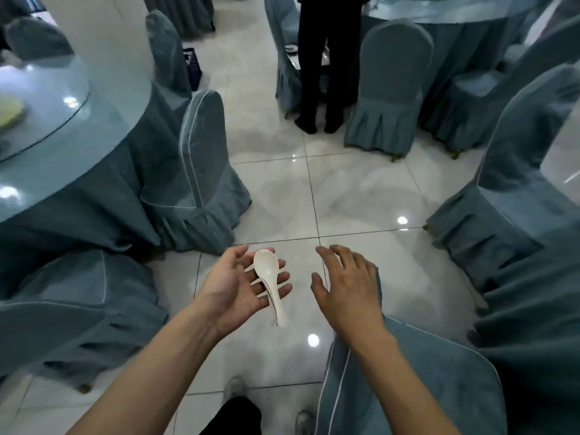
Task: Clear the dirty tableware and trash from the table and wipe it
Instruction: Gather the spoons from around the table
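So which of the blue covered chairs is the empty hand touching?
The blue-grey cloth-covered chair at bottom right, nearest the camera. The right hand rests on its back; the other chairs stand apart. The left hand carries stacked white ceramic spoons.

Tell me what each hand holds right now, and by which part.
Left hand carries stacked white spoons lying across its straight fingers, handles pointing toward the person. Right hand holds nothing, fingers spread.

Several white ceramic soup spoons (269,282) are lying stacked, bowls up and forward, across the upturned left hand (238,285), handles overhanging.
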A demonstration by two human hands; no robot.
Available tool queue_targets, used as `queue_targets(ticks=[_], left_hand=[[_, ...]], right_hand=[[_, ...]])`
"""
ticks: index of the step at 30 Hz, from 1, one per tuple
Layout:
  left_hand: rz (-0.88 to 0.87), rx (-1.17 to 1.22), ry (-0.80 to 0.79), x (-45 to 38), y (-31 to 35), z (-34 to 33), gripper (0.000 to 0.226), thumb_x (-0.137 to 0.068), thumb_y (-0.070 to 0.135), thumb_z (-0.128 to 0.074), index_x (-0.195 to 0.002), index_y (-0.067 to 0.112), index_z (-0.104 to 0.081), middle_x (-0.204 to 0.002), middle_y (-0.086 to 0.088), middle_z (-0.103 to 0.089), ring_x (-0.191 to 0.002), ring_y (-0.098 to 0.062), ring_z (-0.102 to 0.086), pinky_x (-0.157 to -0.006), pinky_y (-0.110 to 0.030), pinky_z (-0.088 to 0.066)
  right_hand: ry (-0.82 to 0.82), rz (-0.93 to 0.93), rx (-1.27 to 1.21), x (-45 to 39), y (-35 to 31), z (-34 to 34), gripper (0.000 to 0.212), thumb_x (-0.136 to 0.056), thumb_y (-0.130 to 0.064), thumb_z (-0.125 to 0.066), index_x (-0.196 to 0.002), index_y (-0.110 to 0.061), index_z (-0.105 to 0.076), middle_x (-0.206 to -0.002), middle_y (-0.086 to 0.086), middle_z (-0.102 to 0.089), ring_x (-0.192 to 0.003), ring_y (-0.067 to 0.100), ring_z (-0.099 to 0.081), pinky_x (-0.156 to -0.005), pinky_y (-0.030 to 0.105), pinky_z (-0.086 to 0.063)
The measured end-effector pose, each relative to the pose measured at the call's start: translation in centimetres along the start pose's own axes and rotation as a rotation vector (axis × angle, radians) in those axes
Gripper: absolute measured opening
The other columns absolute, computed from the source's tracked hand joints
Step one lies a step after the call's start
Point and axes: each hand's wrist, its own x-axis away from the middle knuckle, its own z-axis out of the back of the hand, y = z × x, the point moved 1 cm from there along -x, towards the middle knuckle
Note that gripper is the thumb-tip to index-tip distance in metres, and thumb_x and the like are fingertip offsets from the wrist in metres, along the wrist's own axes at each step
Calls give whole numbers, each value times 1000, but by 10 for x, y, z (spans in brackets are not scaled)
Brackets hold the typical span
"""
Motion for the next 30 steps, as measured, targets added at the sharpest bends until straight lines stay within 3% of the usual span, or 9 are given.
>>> queue_targets(ticks=[5, 14, 20, 30], left_hand=[[70, -135, -115, -66, 46, -35, 51, -104, 35, -40, -133, -3, -58, -128, -31, -63, -103, -44, -63, -94, -59, -54], [217, -396, -374, -159, 121, -104, 50, -103, 34, -42, -132, -4, -58, -116, -28, -66, -99, -43, -64, -90, -58, -57], [344, -520, -525, -203, 120, -176, 49, -101, 34, -43, -131, -2, -59, -115, -28, -67, -97, -43, -64, -85, -56, -59], [414, -723, -686, -270, 84, -357, 52, -101, 34, -45, -135, -3, -57, -120, -29, -66, -102, -44, -64, -91, -57, -56]], right_hand=[[87, -165, 28, -57, 6, -16, 46, -92, -36, -63, -136, -26, -54, -135, 3, -58, -121, 27, -54, -103, 45, -40], [270, -507, 139, -124, 4, -16, 45, -88, -35, -65, -132, -25, -57, -129, 1, -60, -112, 26, -57, -97, 42, -40], [318, -735, 185, -147, 39, -4, 45, -89, -38, -63, -132, -27, -55, -128, 1, -59, -111, 26, -57, -97, 43, -41], [476, -990, 187, -201, 165, 36, 43, -88, -37, -65, -128, -26, -57, -121, -1, -60, -109, 24, -57, -97, 43, -41]])
